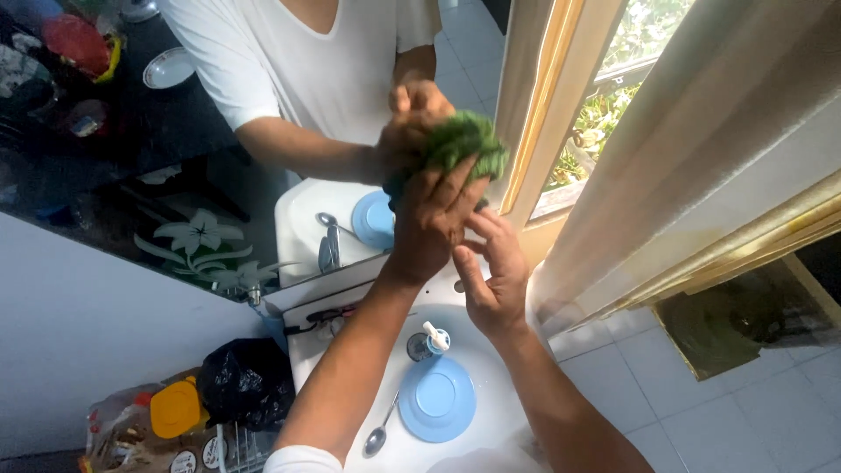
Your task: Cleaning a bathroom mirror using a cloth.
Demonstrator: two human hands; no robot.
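Green cloth pressed to mirror, left hand.

My left hand (435, 215) closes flat over the green cloth (467, 144), holding it against the mirror (131, 175) near its right edge, above the sink (491, 385). My right hand (495, 276) sits just below, fingers loosely spread, holding nothing; left is nearer.

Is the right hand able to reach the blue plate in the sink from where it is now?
Probably yes. The right hand holds nothing and hangs above the sink; the blue plate lies uncovered below, with only a soap dispenser beside it.
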